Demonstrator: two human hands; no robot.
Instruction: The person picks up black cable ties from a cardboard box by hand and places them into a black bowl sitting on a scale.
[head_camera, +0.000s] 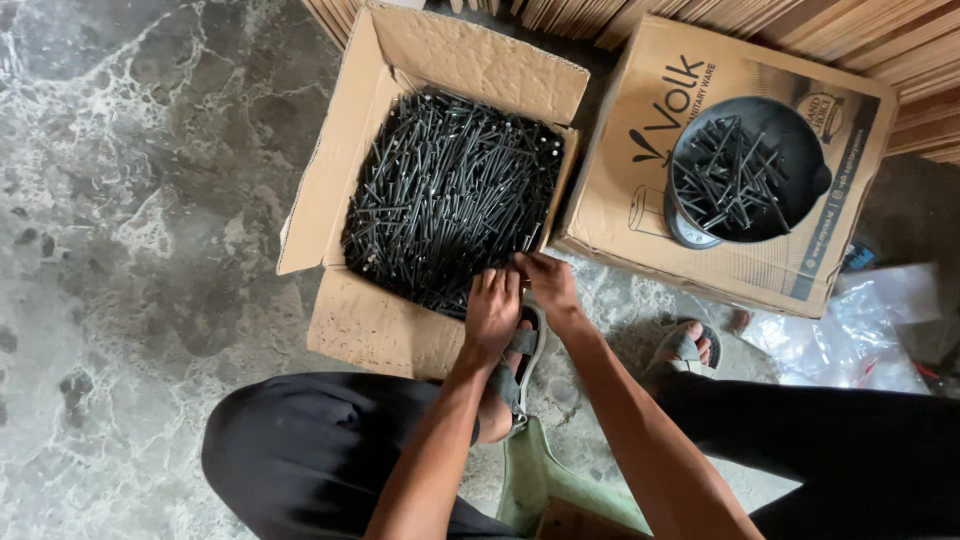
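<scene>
An open cardboard box (335, 180) on the floor is filled with long black nails (450, 190). My left hand (492, 312) rests palm down at the box's near right corner, fingers touching the nails. My right hand (545, 283) is beside it, fingers curled over nails at the same corner. Whether either hand grips nails is hard to tell. A black bowl (800, 135) holding several black nails (730, 175) stands on a scale on top of a closed cardboard box (640, 190) to the right.
Grey marbled floor (140, 250) spreads to the left. Stacked wooden slats (880, 40) line the back. Clear plastic bags (850, 330) lie at the right. My sandalled feet (685, 348) and dark trousers fill the bottom, with a green stool (540, 480) between the knees.
</scene>
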